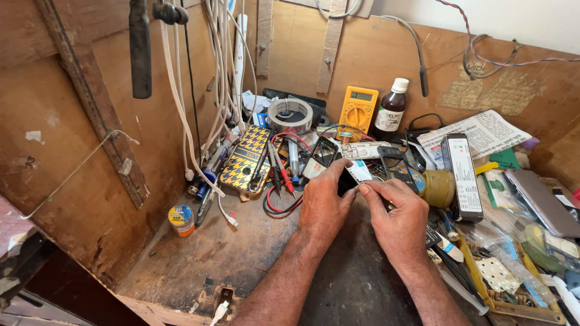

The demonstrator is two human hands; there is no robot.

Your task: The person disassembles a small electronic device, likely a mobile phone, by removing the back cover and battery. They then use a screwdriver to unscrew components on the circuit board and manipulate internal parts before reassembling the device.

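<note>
Wooden and scarred, the workbench point(241, 253) carries a heap of repair clutter, and both hands meet just above its middle. The left hand point(323, 202) curls around a small dark device point(346, 181), its fingers closed along the far edge. The right hand point(396, 220) pinches a small white strip point(360, 171) between thumb and forefinger, right at the top of that device, so the two hands touch at the fingertips. What the strip is made of cannot be told; it looks like tape or a thin label.

Just beyond the hands lie red and black probe leads point(279, 175), looping toward the left hand, and a yellow-and-black patterned case point(244, 160) rests to their left. Farther back stand a roll of tape point(290, 115), a yellow multimeter point(357, 111) and a brown bottle with a white cap point(391, 108), all close against the back board (the bottle just beside the meter). White cables point(211, 78) hang down the left wall, one ending near a small round tin point(180, 218) on the bench.

To the right of the right hand sit a yellowish tape roll point(437, 188), a long white box point(464, 175), a folded printed sheet point(483, 133) and a grey phone point(541, 202), with a yellow tray point(490, 298) of small parts nearest the viewer.
</note>
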